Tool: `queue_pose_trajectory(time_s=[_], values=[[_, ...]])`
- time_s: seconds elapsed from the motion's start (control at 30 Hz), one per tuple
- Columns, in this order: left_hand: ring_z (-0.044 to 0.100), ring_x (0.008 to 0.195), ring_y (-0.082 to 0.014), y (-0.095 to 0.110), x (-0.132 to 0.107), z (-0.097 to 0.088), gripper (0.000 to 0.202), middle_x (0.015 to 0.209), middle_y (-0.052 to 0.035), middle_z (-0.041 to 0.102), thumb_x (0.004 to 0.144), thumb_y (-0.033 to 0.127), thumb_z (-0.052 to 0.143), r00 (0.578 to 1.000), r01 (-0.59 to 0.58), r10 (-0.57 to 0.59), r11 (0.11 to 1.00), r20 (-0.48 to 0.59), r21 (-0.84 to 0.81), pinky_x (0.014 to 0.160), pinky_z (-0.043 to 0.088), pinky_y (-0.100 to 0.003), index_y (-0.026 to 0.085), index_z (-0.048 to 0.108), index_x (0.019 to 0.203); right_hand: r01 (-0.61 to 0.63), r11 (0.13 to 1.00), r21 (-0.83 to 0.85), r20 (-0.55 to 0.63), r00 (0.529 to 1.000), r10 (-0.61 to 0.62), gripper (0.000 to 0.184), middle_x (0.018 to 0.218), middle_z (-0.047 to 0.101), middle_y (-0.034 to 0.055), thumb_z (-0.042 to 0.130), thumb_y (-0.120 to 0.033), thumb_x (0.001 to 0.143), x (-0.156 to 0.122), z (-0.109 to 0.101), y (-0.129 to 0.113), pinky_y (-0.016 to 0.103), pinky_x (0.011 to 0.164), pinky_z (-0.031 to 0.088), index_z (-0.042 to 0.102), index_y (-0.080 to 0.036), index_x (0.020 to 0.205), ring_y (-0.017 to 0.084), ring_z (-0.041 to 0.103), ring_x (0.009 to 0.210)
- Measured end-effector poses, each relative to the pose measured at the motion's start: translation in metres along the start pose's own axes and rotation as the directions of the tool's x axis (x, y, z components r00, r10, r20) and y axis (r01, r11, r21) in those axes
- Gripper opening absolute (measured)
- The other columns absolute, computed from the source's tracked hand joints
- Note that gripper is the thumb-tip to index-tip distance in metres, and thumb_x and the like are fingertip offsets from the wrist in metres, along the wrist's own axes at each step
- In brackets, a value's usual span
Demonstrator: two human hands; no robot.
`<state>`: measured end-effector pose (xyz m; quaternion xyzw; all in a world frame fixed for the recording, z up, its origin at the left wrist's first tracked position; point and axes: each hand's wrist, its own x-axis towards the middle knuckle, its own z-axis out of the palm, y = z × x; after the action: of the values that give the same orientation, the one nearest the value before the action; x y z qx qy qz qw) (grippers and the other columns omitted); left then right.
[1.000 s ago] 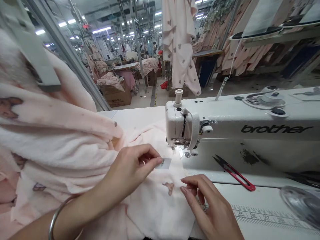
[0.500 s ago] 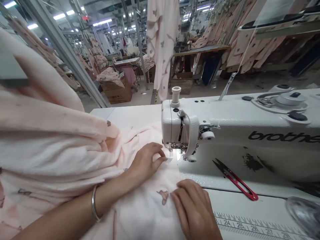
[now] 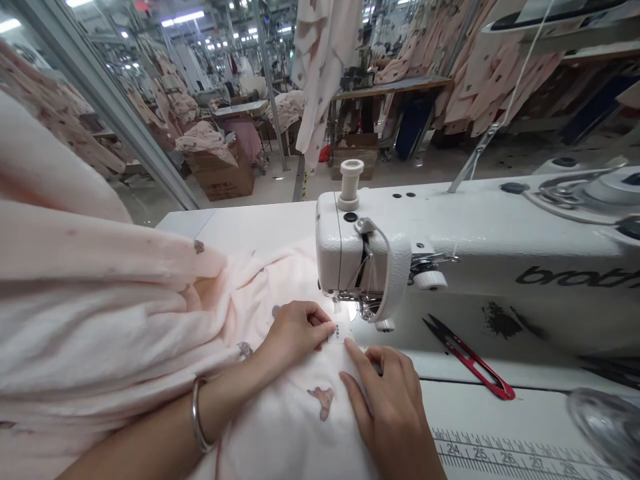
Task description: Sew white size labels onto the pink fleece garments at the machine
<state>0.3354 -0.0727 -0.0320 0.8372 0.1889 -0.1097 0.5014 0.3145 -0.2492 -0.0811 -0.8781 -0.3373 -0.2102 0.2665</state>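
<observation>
My left hand, with a silver bangle on its wrist, pinches a small white label just in front of the needle area. Under it lies pale pink printed fabric, spread beneath the head of a white sewing machine. My right hand rests on the fabric's right edge. Its index fingertip touches the fabric beside the label's lower corner, and the thumb is held apart from the index finger. The presser foot is partly hidden by the machine's head and glare.
Red-handled thread snips lie on the machine bed to the right. A ruler scale runs along the table's front. More pink fabric is heaped at the left. Behind stand a metal post, a cardboard box and hanging garments.
My right hand has moved up, and its index finger now reaches out to the label. The left hand has shifted slightly down, with the label's printed face now showing. The camera view has shifted a little.
</observation>
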Motion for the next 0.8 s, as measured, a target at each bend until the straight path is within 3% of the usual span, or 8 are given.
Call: queue_pose_trajectory(time_s=[0.47, 0.6, 0.7, 0.8], values=[[0.056, 0.05, -0.012, 0.004, -0.001, 0.003, 0.016, 0.051, 0.0024, 0.058, 0.073, 0.031, 0.061, 1.0, 0.004, -0.003, 0.999, -0.021, 0.04, 0.052, 0.04, -0.022, 0.016, 0.06, 0.067, -0.033, 0.999, -0.043, 0.037, 0.999, 0.035, 0.035, 0.096, 0.047, 0.0115, 0.048, -0.023, 0.091, 0.0, 0.001, 0.0, 0.04, 0.079, 0.043, 0.054, -0.012, 0.124, 0.023, 0.047, 0.088], [0.059, 0.056, -0.0136, 0.003, -0.002, 0.003, 0.015, 0.061, 0.0003, 0.062, 0.076, 0.029, 0.059, 0.999, -0.031, 0.035, 0.993, -0.033, 0.116, 0.056, 0.043, -0.024, 0.015, 0.061, 0.07, -0.035, 0.998, -0.056, 0.035, 0.999, 0.037, 0.035, 0.095, 0.047, 0.0115, 0.049, -0.023, 0.091, 0.0, 0.0, -0.002, 0.038, 0.077, 0.042, 0.055, -0.011, 0.124, 0.022, 0.047, 0.088], [0.063, 0.072, -0.0179, 0.002, -0.011, -0.005, 0.017, 0.082, -0.003, 0.067, 0.08, 0.029, 0.059, 0.983, -0.146, 0.169, 0.956, -0.071, 0.253, 0.064, 0.048, -0.029, 0.016, 0.062, 0.092, -0.004, 0.997, -0.073, 0.036, 0.999, 0.006, 0.035, 0.094, 0.047, 0.0112, 0.05, -0.022, 0.091, 0.001, 0.001, -0.001, 0.037, 0.075, 0.041, 0.054, -0.01, 0.123, 0.022, 0.047, 0.088], [0.062, 0.094, -0.0219, 0.001, -0.029, -0.014, 0.026, 0.111, -0.0096, 0.061, 0.089, 0.022, 0.048, 0.9, -0.378, 0.436, 0.785, -0.003, 0.49, 0.081, 0.052, -0.037, 0.017, 0.057, 0.112, 0.006, 0.997, -0.078, 0.039, 0.999, -0.003, 0.036, 0.094, 0.048, 0.0111, 0.051, -0.021, 0.09, 0.0, 0.001, -0.001, 0.036, 0.073, 0.04, 0.053, -0.009, 0.124, 0.023, 0.046, 0.089]])
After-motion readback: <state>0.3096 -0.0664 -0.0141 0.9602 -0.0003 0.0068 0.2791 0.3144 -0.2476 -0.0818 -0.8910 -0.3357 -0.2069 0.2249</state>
